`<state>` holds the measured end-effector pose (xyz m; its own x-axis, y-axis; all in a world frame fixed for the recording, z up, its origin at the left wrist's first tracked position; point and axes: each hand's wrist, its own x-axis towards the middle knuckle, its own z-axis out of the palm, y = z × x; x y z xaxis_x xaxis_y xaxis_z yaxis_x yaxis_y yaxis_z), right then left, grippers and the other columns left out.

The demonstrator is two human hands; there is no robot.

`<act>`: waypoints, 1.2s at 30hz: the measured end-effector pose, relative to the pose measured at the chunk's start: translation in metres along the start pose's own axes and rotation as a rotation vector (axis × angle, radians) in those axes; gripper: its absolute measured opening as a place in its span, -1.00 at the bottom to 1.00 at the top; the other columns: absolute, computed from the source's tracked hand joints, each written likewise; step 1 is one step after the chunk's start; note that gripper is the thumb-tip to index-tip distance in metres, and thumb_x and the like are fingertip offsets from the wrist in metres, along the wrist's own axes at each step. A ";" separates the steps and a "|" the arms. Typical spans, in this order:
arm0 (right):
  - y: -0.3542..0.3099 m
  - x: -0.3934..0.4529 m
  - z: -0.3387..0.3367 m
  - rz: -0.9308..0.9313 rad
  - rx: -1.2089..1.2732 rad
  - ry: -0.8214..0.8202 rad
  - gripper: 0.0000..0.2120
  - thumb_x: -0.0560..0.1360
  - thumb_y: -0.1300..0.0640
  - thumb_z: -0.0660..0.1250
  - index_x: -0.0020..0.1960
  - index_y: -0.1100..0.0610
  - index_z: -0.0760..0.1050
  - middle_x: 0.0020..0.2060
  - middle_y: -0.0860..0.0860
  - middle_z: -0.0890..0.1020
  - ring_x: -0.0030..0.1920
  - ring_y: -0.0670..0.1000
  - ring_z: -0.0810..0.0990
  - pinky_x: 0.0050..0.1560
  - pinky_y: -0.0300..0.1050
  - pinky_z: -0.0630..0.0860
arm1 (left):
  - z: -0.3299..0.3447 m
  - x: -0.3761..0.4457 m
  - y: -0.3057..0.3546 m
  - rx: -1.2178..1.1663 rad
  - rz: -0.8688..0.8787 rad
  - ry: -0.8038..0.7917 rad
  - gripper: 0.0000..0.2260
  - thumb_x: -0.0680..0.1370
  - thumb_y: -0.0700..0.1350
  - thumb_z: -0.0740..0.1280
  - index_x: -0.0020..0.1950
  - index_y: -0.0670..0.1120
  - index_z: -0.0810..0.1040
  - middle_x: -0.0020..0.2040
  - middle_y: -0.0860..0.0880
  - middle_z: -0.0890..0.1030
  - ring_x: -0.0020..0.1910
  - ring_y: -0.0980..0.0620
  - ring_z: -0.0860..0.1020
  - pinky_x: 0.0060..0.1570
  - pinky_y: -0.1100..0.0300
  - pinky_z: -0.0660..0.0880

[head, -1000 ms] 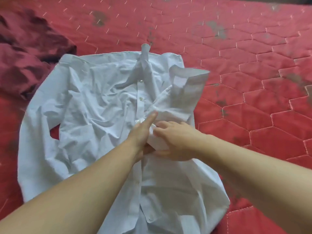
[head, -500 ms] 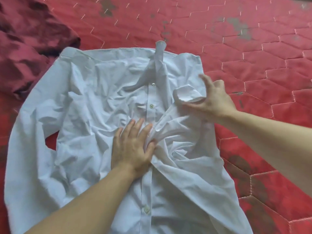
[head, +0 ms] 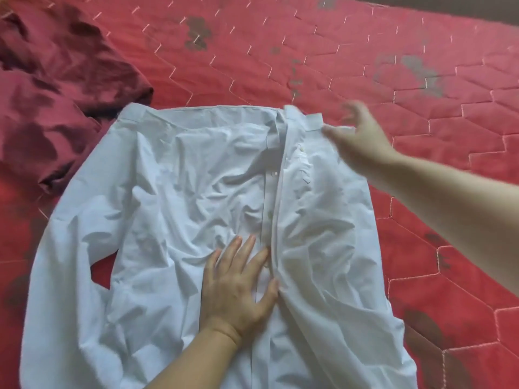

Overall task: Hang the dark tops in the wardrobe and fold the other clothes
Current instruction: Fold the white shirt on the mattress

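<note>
Lying crumpled and face up on the red quilt (head: 421, 80), the white shirt (head: 174, 220) fills the near middle. The left hand (head: 238, 284) presses flat, fingers straight, beside the button placket. The right hand (head: 356, 141), blurred, touches the shirt's far right corner; whether it pinches cloth I cannot tell. A maroon garment (head: 50, 88) lies far left.

The left hand (head: 238, 284) lies flat, palm down, fingers straight and slightly spread, thumb out to its right side, its bare forearm reaching in from below. The right hand (head: 358, 141), blurred, is well ahead of it and to its right, fingers loosely curved and spread, its forearm stretching in from the right.
</note>
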<state>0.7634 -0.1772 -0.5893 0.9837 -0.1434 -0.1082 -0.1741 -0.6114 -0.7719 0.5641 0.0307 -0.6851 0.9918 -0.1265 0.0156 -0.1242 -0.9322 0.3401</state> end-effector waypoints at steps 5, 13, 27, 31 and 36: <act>0.074 -0.138 -0.014 -0.083 -0.245 -0.191 -0.84 0.43 -0.11 0.41 -0.17 -0.02 0.58 -0.36 -0.10 0.63 -0.36 -0.18 0.57 -0.27 -0.20 0.48 | 0.004 0.002 -0.001 0.006 -0.009 0.006 -0.51 0.46 0.18 0.13 0.27 0.02 0.59 0.37 -0.03 0.52 0.40 -0.09 0.43 0.37 -0.05 0.18; 0.115 -0.245 -0.042 -0.019 0.026 -0.316 -0.59 0.50 0.00 0.37 -0.41 0.09 0.29 -0.52 -0.16 0.25 -0.49 -0.16 0.21 -0.49 -0.26 0.17 | -0.009 -0.007 0.018 -0.057 -0.098 -0.070 -0.47 0.47 0.24 0.06 0.37 0.09 0.45 0.46 0.04 0.38 0.48 0.02 0.26 0.44 0.00 0.07; 0.163 -0.284 -0.077 0.299 -0.148 0.001 -0.73 0.40 0.03 0.42 -0.17 0.26 0.54 -0.30 0.11 0.61 -0.29 0.03 0.50 -0.28 -0.04 0.41 | 0.009 -0.150 0.164 -0.442 -0.223 -0.487 -0.76 0.42 -0.14 0.33 -0.45 -0.05 0.41 -0.46 0.07 0.46 -0.33 0.00 0.51 -0.37 0.22 0.32; 0.155 -0.300 -0.068 0.140 -0.352 0.139 -0.83 0.47 0.15 0.31 0.06 0.08 0.46 0.00 0.04 0.49 0.02 0.15 0.51 -0.02 0.03 0.46 | 0.002 -0.166 0.154 -0.418 -0.097 -0.627 -0.83 0.42 -0.16 0.32 -0.39 -0.05 0.52 -0.41 0.07 0.54 -0.38 0.10 0.49 -0.41 0.29 0.38; 0.143 -0.342 -0.037 -0.415 -0.823 -0.224 -0.56 0.52 -0.12 0.23 0.38 -0.07 0.34 0.37 0.01 0.37 0.34 0.13 0.36 0.22 0.12 0.30 | -0.023 -0.178 0.136 -0.588 -0.139 -0.533 -0.80 0.46 -0.16 0.30 -0.04 0.03 0.68 -0.08 0.11 0.68 -0.08 0.14 0.60 0.01 0.20 0.53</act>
<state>0.4002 -0.2449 -0.6396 0.9450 0.3088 -0.1080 0.2986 -0.9490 -0.1010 0.3711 -0.0655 -0.6200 0.8316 -0.3055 -0.4639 0.1820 -0.6392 0.7472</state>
